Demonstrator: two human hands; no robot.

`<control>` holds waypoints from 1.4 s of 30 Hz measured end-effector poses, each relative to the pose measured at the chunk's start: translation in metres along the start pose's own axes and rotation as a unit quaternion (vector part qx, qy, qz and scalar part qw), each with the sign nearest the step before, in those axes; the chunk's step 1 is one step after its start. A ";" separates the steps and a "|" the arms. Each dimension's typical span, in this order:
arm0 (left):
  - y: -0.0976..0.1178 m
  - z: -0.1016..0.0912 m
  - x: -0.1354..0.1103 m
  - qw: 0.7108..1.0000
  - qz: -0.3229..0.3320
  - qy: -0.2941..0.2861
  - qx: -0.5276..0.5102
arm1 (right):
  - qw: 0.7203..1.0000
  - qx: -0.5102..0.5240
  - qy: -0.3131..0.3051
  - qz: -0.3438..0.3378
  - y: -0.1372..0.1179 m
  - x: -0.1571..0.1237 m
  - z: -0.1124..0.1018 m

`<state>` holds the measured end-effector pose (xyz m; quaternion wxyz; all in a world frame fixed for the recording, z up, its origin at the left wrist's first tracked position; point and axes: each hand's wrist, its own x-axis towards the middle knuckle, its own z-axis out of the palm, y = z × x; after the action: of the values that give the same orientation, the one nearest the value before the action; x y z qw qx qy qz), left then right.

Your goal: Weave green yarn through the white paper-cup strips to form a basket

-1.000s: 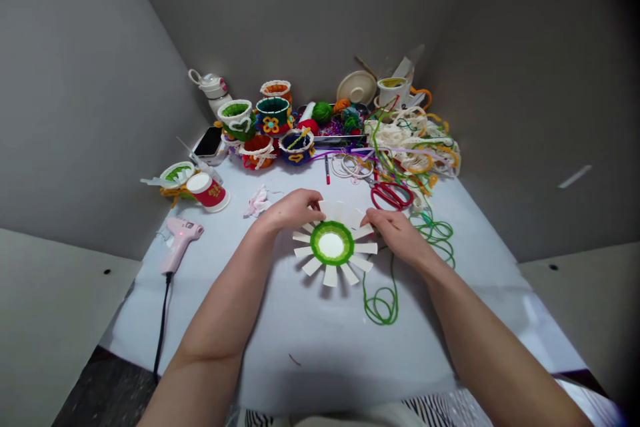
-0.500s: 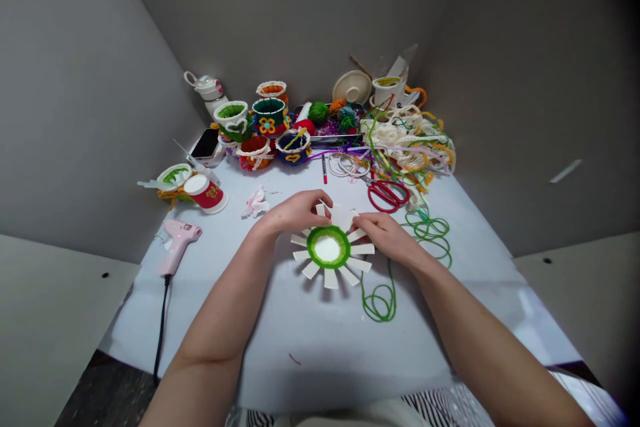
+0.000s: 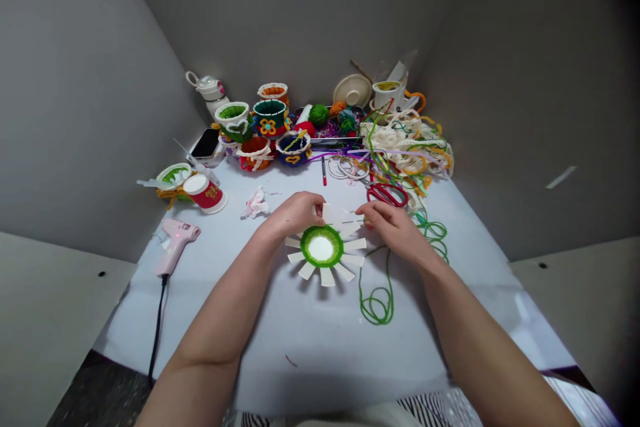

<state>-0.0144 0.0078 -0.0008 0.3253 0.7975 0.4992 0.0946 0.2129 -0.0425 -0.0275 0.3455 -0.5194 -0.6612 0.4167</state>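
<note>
My left hand (image 3: pixel 301 211) pinches the far edge of a paper cup (image 3: pixel 321 249) whose white wall is cut into strips that spread like petals. Green yarn (image 3: pixel 306 257) is woven in a ring around its round white base. At the cup's far right, my right hand (image 3: pixel 390 223) has its fingertips closed on a thin, dark needle (image 3: pixel 353 221) that points left over the strips. A strand of green yarn runs near the cup's right side to a loose loop (image 3: pixel 377 305) on the table. The fingertips of my left hand are partly hidden behind the strips.
Red-handled scissors (image 3: pixel 387 195) and a heap of yarn (image 3: pixel 400 140) lie beyond my right hand. A pink glue gun (image 3: pixel 177 240) and a red-and-white paper cup (image 3: pixel 205 193) are at left. Several decorated yarn cups (image 3: pixel 269 121) stand at the back.
My right hand has drawn away from the strips to the right, and the needle now shows. The woven cup has shifted slightly left in view, still in my left hand.
</note>
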 end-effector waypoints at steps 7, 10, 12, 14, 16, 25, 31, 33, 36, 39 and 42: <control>-0.002 0.002 0.001 1.000 -0.009 0.010 0.011 | 0.995 0.019 0.045 -0.086 -0.007 -0.012 0.003; -0.006 0.001 0.001 1.000 -0.008 0.011 0.006 | 0.994 0.024 0.033 -0.098 -0.006 -0.015 0.003; -0.008 -0.001 0.001 1.000 -0.006 0.011 0.000 | 0.995 0.004 0.031 -0.097 -0.006 -0.014 0.002; -0.008 -0.004 0.001 1.000 -0.012 0.016 -0.005 | 0.995 -0.038 0.012 -0.091 -0.006 -0.012 0.002; -0.006 -0.006 -0.001 0.999 -0.029 0.024 -0.007 | 0.996 -0.068 -0.031 -0.058 -0.006 -0.011 0.003; 0.002 -0.014 -0.008 0.997 -0.061 -0.012 0.033 | 0.991 -0.064 -0.114 0.043 -0.002 -0.010 0.015; -0.001 -0.020 -0.011 0.997 -0.036 -0.058 0.019 | 0.993 -0.038 -0.108 0.029 -0.004 -0.009 0.017; -0.001 -0.021 -0.012 0.998 -0.005 -0.061 -0.018 | 0.993 -0.039 -0.107 0.014 -0.003 -0.008 0.018; 0.003 -0.020 -0.010 0.996 0.042 -0.066 -0.042 | 0.993 -0.043 -0.113 -0.006 0.000 -0.006 0.019; 0.010 -0.019 -0.005 0.995 0.036 -0.097 0.018 | 0.991 -0.051 -0.119 -0.021 0.003 -0.004 0.020; 0.014 -0.017 0.001 0.989 0.046 -0.124 0.066 | 0.990 -0.057 -0.124 -0.026 0.002 -0.003 0.021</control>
<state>-0.0117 0.0117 0.0212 0.3267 0.8449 0.4229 -0.0239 0.1959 -0.0495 -0.0384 0.2417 -0.4650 -0.7350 0.4304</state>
